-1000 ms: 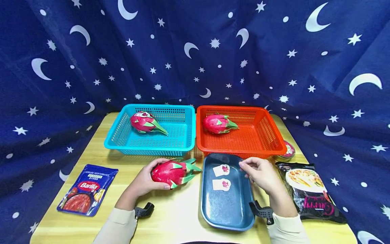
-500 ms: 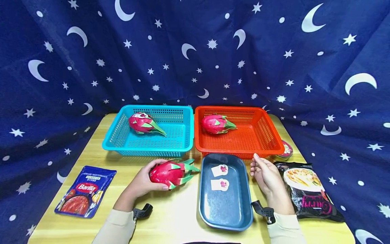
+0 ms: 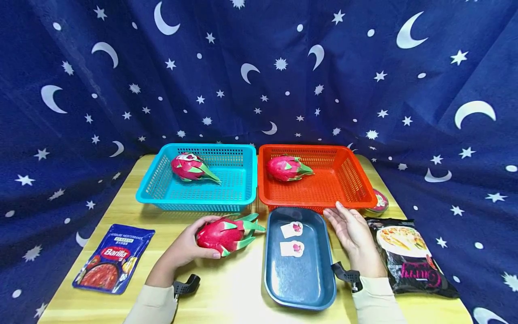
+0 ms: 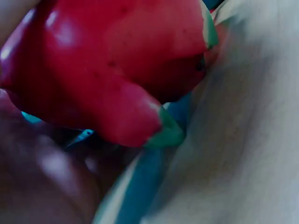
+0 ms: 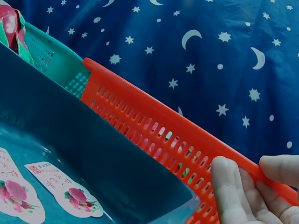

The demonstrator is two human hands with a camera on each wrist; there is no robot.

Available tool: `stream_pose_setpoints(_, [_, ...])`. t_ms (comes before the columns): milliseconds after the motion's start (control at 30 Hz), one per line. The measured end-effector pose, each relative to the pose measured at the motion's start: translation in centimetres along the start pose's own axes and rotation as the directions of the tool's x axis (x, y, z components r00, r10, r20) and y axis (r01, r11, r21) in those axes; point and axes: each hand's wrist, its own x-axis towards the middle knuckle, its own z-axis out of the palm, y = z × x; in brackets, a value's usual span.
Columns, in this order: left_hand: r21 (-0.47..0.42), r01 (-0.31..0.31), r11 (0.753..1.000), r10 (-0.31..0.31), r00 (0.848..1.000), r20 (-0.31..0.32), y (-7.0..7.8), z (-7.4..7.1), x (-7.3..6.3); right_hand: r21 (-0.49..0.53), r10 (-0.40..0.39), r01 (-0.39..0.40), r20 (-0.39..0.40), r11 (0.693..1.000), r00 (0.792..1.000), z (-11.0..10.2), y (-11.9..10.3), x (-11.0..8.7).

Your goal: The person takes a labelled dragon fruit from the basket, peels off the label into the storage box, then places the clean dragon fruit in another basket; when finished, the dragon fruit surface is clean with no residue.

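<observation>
My left hand point(image 3: 188, 245) holds a red dragon fruit point(image 3: 220, 236) by its rounded end above the table, its green leaf tips pointing right. The left wrist view shows the same dragon fruit point(image 4: 107, 65) large and blurred. Beside the blue-grey tray point(image 3: 299, 281), my right hand point(image 3: 358, 240) has its fingers extended and thumb apart, holding nothing. In the right wrist view those fingertips point(image 5: 224, 170) overlap the front of the red basket point(image 5: 140, 107), near its rim. Two dragon-fruit stickers, an upper one point(image 3: 292, 229) and a lower one point(image 3: 292, 249), lie in the tray.
A turquoise basket point(image 3: 202, 207) and the red basket stand side by side at the back, each with one dragon fruit; the left fruit bears a sticker point(image 3: 189, 157). A Barilla pouch point(image 3: 115, 258) lies left, a black curry packet point(image 3: 413, 261) right. A round tin point(image 3: 380, 202) sits behind the packet.
My right hand has drawn back rightward from over the tray's edge, and its bunched fingers have spread. My left hand keeps its grip on the dragon fruit, nearly in place.
</observation>
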Motion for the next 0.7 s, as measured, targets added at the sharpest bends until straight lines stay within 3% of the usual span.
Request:
stream_pose_setpoints(200, [-0.013,0.067,0.998,-0.066,0.998,0.015,0.8,-0.2,-0.7,0.022,-0.013,0.013,0.003,1.000,1.000,-0.2,0.2,0.0])
stream_pose_setpoints(300, [0.061,0.068,0.996,-0.071,0.997,0.036,1.4,-0.6,-1.2,0.028,-0.014,0.014,-0.001,1.000,1.000,-0.5,0.3,0.0])
stream_pose_setpoints(467, [0.162,-0.045,0.986,0.026,0.993,0.114,2.2,-2.5,-2.3,0.024,-0.023,0.023,0.003,0.999,1.000,-0.6,0.5,0.0])
stream_pose_setpoints(600, [0.139,-0.166,0.976,0.147,0.980,0.137,3.3,-5.2,-3.9,0.024,-0.030,0.029,0.026,0.999,0.999,-0.4,0.5,0.1])
stream_pose_setpoints(700, [0.081,-0.267,0.960,0.256,0.959,0.124,4.4,-6.3,-4.0,0.045,-0.035,0.033,0.032,0.998,0.999,-0.6,0.3,0.1])
